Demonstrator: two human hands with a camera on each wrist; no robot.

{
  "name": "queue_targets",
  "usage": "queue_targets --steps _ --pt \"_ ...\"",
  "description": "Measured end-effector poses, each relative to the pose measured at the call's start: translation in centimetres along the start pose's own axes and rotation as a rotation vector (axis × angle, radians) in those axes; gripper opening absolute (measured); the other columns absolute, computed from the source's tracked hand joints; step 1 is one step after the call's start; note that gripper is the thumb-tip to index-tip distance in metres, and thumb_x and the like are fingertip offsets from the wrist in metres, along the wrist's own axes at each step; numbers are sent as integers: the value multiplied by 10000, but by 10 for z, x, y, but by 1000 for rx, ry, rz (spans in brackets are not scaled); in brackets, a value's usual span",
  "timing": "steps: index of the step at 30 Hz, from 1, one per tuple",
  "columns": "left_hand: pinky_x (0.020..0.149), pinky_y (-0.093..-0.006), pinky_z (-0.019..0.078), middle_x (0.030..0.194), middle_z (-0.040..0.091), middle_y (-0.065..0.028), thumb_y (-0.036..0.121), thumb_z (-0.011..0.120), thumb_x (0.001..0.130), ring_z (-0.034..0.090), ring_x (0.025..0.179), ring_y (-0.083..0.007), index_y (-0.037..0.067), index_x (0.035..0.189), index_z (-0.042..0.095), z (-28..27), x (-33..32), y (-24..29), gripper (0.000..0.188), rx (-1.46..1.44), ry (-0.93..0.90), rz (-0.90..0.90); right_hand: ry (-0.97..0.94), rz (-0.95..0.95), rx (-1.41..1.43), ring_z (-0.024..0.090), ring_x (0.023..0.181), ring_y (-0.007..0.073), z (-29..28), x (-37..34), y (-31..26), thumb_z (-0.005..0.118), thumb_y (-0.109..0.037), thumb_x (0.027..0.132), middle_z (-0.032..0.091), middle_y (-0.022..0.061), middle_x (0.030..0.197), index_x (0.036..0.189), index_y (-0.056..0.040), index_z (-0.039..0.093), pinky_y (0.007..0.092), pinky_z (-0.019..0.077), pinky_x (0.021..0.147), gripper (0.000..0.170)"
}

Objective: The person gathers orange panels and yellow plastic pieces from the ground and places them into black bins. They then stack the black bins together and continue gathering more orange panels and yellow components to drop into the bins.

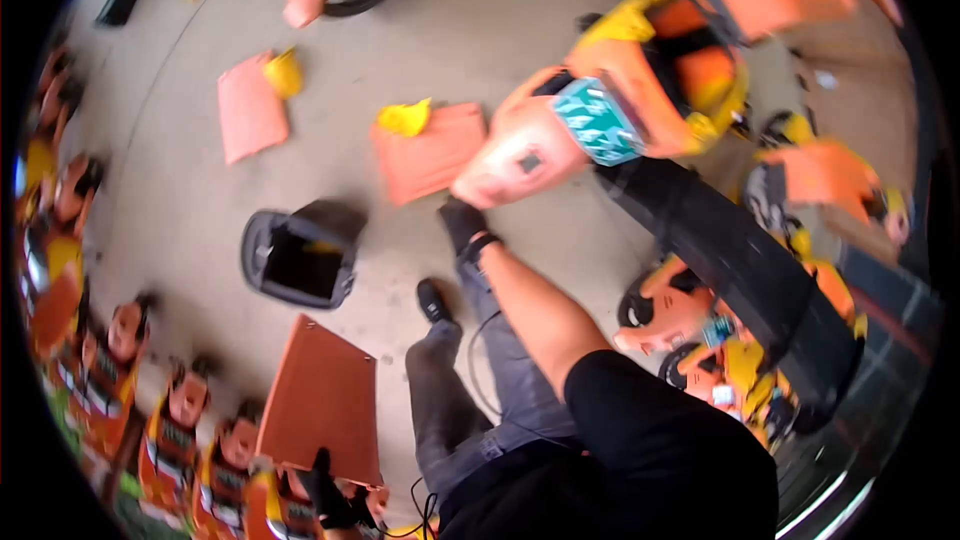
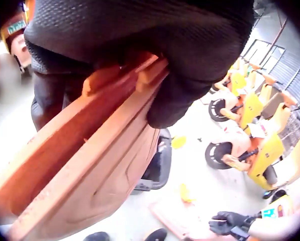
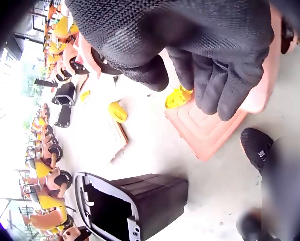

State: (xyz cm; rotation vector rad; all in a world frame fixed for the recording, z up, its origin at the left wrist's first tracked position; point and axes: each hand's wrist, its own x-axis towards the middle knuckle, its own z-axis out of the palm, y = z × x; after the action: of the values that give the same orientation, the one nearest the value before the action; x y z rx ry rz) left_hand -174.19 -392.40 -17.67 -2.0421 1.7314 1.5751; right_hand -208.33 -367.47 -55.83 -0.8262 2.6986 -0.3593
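Note:
My left hand (image 1: 330,495), in a black glove, grips the edge of a flat orange panel (image 1: 325,400) that hangs beside my legs. In the left wrist view, glove fingers (image 2: 167,108) lie over the rim of this hollow-edged panel (image 2: 105,165). My right hand (image 1: 465,225), also gloved in black, hangs low by the front of a pink-orange scooter (image 1: 525,155). In the right wrist view its fingers (image 3: 230,90) are loosely bent with nothing between them. Behind that hand, an orange panel (image 3: 205,128) lies on the floor with a yellow piece (image 3: 178,98) at it.
A black open-topped bin (image 1: 250,255) lies on the concrete floor left of my feet. Farther off lies another orange panel (image 1: 250,115) with a yellow piece (image 1: 285,73). A long black seat (image 1: 740,280) stretches along my right. Rows of scooters (image 1: 190,440) line the left.

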Motion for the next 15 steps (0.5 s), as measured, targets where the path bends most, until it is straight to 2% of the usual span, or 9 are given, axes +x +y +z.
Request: queue_targets --steps 2,3,4,5,6,9,10,12,15 --pt "868 -315 420 1152 521 -102 3 643 714 508 1024 -210 -7 1232 418 -24 -9 -33 564 32 79 -112 -50 38 329 583 729 330 -12 29 6 539 -180 716 597 180 751 695 -47 605 416 467 676 150" --pt "865 -308 418 1128 528 -102 7 645 708 513 1002 -214 -9 1219 423 -21 -17 -34 557 63 91 -85 -153 165 320 593 786 335 38 41 23 549 -225 748 617 177 798 765 -33 615 405 475 716 203" --pt "863 -302 415 1103 536 -103 12 648 702 518 980 -217 -12 1206 428 -14 -22 -35 551 97 90 -61 -174 492 606 595 890 333 3 54 14 553 -318 812 629 186 923 1000 -20 567 398 474 761 352" --pt "830 -307 436 1069 545 -95 0 636 685 530 947 -210 -4 1205 423 -18 -24 -53 562 118 107 -88 -195 477 612 578 969 332 14 66 23 576 -343 799 606 193 1036 1140 -60 526 373 468 817 446" --pt "830 -307 436 1069 545 -95 0 636 685 530 947 -210 -4 1205 423 -15 -29 -61 562 114 145 -116 -174 553 573 566 996 336 0 83 17 603 -359 775 590 194 1077 1168 -87 519 377 461 836 486" --pt "799 -315 455 1067 544 -92 6 639 671 544 932 -205 4 1183 429 -12 -46 -94 553 183 113 -299 -155 493 529 536 1040 354 54 128 29 606 -365 769 548 204 1151 1253 -101 442 396 448 855 575" --pt "812 -319 456 1062 554 -105 13 643 666 548 945 -208 2 1155 448 10 -45 -78 527 150 145 -341 -161 498 524 517 1064 363 64 144 28 615 -374 761 526 212 1181 1285 -101 404 402 440 870 628" --pt "826 -325 457 1065 561 -108 10 640 671 552 964 -213 -5 1149 452 18 -48 -99 514 169 160 -428 -182 496 411 509 1064 388 97 171 35 624 -410 746 519 224 1186 1338 -110 316 422 440 866 731" --pt "846 -323 450 1077 565 -105 16 655 677 553 982 -222 -15 1167 443 28 -58 -116 535 116 183 -532 -188 486 398 550 962 408 151 201 56 632 -407 737 592 204 1051 1246 -133 402 447 465 791 623"
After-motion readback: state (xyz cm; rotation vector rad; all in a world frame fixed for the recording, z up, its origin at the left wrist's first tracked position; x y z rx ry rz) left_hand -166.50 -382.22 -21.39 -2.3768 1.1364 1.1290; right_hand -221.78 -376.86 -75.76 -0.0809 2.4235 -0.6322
